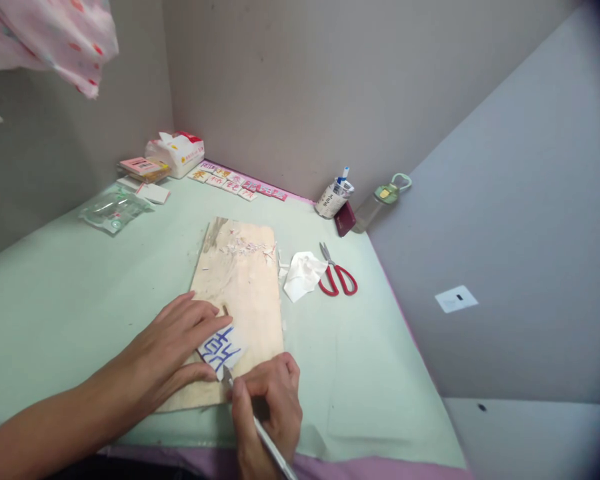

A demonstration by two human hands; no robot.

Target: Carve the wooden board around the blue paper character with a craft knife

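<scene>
My right hand [270,407] grips a silver craft knife [265,437] like a pen. The knife's tip touches the lower edge of a small white block [223,350] with blue strokes drawn on it. My left hand [185,343] holds this block between thumb and index finger, pressing it down. Underneath lies a pale wooden board [255,293], tilted slightly on the table. Light shavings [245,247] are scattered over the board's far end.
Right of the board lie a crumpled tissue [304,275] and red-handled scissors [336,273]. Behind stand a pen cup [333,200], a dark red booklet [345,219] and a bottle [377,207]. Lettered tiles [230,181], a tissue pack [180,153] and a plastic bag [115,210] sit far left.
</scene>
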